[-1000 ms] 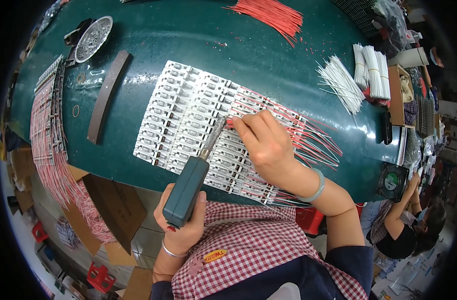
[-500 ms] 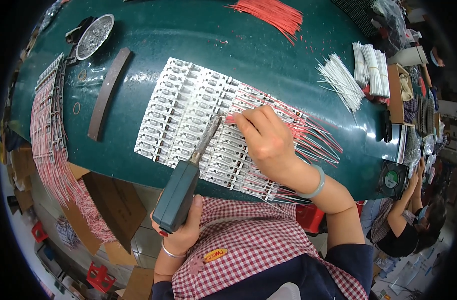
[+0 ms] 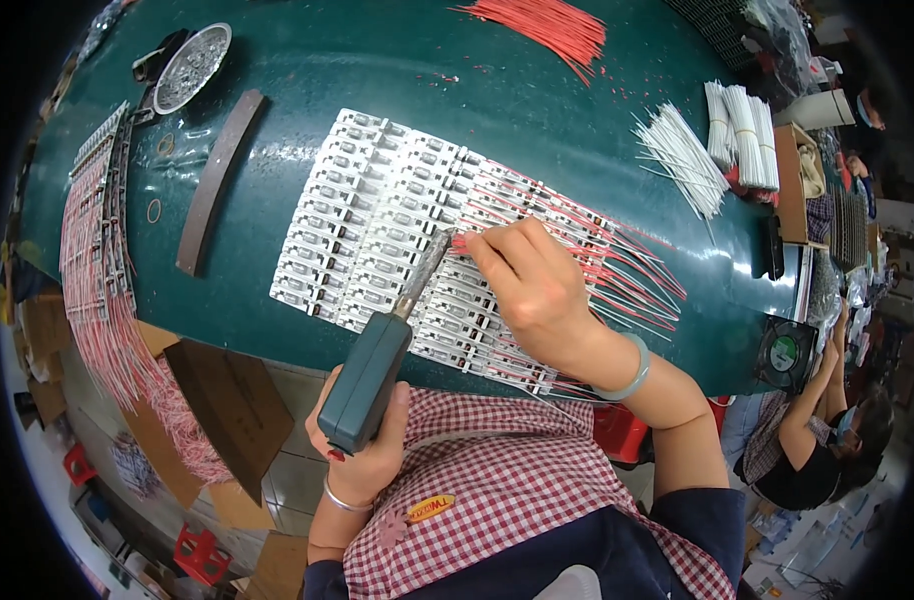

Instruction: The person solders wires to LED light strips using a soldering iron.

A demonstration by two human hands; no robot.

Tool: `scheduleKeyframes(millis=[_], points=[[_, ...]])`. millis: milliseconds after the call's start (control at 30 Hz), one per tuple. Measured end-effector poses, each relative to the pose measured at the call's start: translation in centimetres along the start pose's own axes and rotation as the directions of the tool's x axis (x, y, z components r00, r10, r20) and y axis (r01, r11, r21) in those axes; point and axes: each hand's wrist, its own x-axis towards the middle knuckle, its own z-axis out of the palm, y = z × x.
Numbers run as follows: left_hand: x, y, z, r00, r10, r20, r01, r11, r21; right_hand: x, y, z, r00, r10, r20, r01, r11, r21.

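Note:
My left hand (image 3: 370, 447) is closed round a dark green soldering gun (image 3: 365, 372), its metal barrel slanting up and right. The barrel's tip meets the middle of a panel of white plastic parts (image 3: 317, 213) set in rows on the table. Just right of that tip, the fingertips of my right hand (image 3: 539, 290) pinch a red wire (image 3: 461, 243) against one of the parts. Thin red and white wires (image 3: 627, 275) run out from the panel's right side, passing partly beneath my right hand. The exact joint between tip and wire is too small to make out.
On the green table (image 3: 537, 120) lie a red wire bundle (image 3: 542, 30), white wire bundles (image 3: 742, 140), a dark curved strip (image 3: 217, 185) and a metal bowl (image 3: 193, 68). More wired panels (image 3: 102, 240) hang over the left edge. A small fan (image 3: 785, 355) stands at right, near another person (image 3: 842, 440).
The soldering gun and my left hand have shifted slightly up and right, bringing the tip nearer the pinched red wire. My right hand stays almost in place.

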Motion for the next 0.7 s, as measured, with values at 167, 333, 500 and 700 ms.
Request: scheduleKeyframes(millis=[167,333,500,700], points=[[0.4,0.2,0.0,0.999,0.039,0.016,-0.04,0.999,0.013,0.3,-0.3,-0.1,0.999,-0.007,0.035,0.008,1.0,-0.03],[0.2,0.1,-0.2,0.998,0.046,0.037,-0.048,0.998,0.05,0.2,-0.2,0.1,0.999,-0.019,0.027,0.02,0.999,-0.047],[-0.6,-0.5,-0.2,0.999,0.04,-0.034,-0.039,0.999,0.024,0.3,-0.4,0.1,1.0,-0.014,0.025,0.015,0.999,-0.051],[-1.1,-0.3,-0.8,0.998,0.034,-0.059,-0.033,0.999,0.019,0.0,-0.3,0.1,1.0,-0.014,0.004,0.014,0.999,-0.032]])
